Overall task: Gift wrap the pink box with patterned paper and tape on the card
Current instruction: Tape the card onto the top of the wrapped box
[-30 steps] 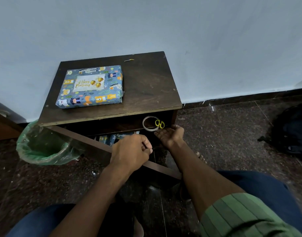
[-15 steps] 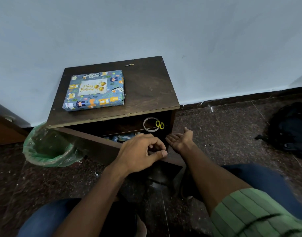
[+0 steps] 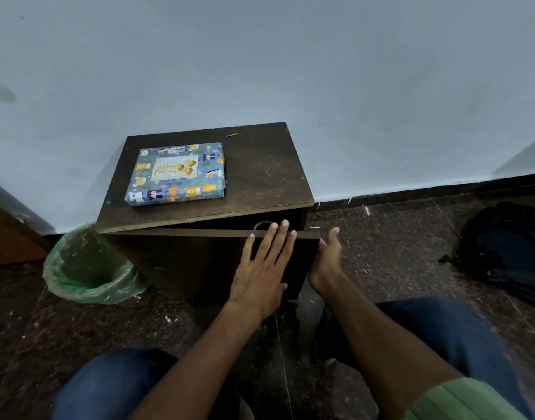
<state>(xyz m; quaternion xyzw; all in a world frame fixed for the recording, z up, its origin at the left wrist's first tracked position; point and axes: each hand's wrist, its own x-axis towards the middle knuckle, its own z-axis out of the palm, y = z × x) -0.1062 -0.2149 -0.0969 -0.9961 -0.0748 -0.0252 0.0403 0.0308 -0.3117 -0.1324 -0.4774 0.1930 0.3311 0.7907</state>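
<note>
The box (image 3: 181, 189), wrapped in blue animal-patterned paper, lies flat on the left half of the dark wooden cabinet's top (image 3: 260, 168). A white "Happy Birthday" card (image 3: 174, 168) is stuck on its upper face. My left hand (image 3: 263, 268) presses flat, fingers straight, on the front of the cabinet door (image 3: 187, 262), which stands almost closed. My right hand (image 3: 328, 256) touches the door's right edge with its fingers extended. A sliver of the tape roll (image 3: 261, 224) shows in the gap above the door; the rest of the cabinet's inside is hidden.
A bin lined with a green bag (image 3: 87, 268) stands on the floor left of the cabinet. A black backpack (image 3: 508, 253) lies on the dark stone floor at the right. The blue wall runs behind the cabinet. My knees fill the bottom of the view.
The cabinet door has swung from wide open to almost closed. My left hand went from curled on the door's edge to flat on its front; the scissors are now hidden.
</note>
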